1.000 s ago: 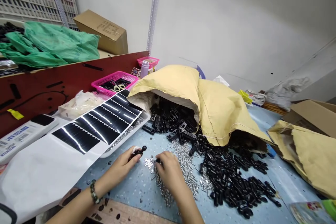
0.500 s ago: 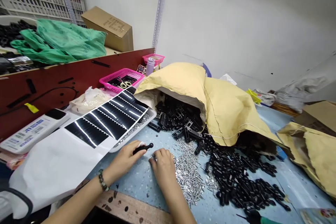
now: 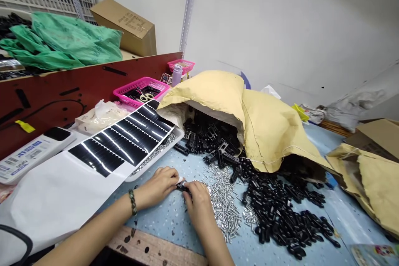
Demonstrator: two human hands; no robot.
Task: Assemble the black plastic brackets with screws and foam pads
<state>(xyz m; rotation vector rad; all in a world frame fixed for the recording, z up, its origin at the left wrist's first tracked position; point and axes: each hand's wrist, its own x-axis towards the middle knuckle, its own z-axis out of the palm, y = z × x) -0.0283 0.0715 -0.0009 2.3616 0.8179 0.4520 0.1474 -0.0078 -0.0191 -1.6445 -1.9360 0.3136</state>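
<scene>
My left hand (image 3: 157, 187) and my right hand (image 3: 199, 203) meet over the blue speckled bench top (image 3: 162, 220). Between them, a small black plastic part (image 3: 183, 188) is pinched in the left fingers. My right fingertips press against it, and they hide most of it. A scatter of silver screws and washers (image 3: 222, 203) lies just right of my right hand. Further right spreads a heap of black plastic parts (image 3: 280, 216).
A white tray of small screws (image 3: 156, 153) sits under a sheet of black scalloped strips (image 3: 123, 143). A yellow paper sack (image 3: 243, 120) spills black parts. Behind stand a pink basket with scissors (image 3: 140, 91) and a dark red board (image 3: 52, 99).
My hands have come together around the black part, and the right hand now touches it. The left hand has turned inward. The view has shifted slightly.
</scene>
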